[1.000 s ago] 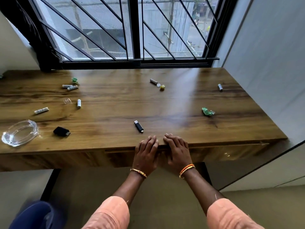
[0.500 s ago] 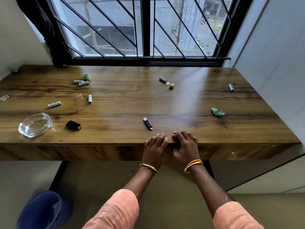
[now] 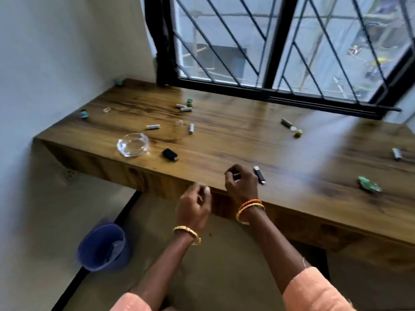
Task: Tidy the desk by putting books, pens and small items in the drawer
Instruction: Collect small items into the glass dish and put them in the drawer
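Observation:
A wooden desk (image 3: 235, 140) carries scattered small items. A black USB stick (image 3: 259, 175) lies near the front edge. My right hand (image 3: 242, 185) hovers just left of it, fingers loosely curled, holding nothing. My left hand (image 3: 194, 205) hangs in front of the desk's front panel, also loosely curled and empty. Further left lie a small black item (image 3: 170, 154) and a glass ashtray (image 3: 133, 144). White batteries (image 3: 153, 126) are spread over the left half. A green wrapper (image 3: 369, 186) sits at the right. No open drawer shows.
A blue bin (image 3: 104, 246) stands on the floor under the desk's left end. A grey battery (image 3: 286, 122) and a yellow-green bit (image 3: 298, 133) lie mid-desk, another battery (image 3: 396, 154) at far right. A barred window (image 3: 280, 52) backs the desk; a wall closes the left.
Both hands have lifted off the desk's front edge and moved apart, fingers now curled. My view has swung left and tilted, showing the left wall and the whole bin.

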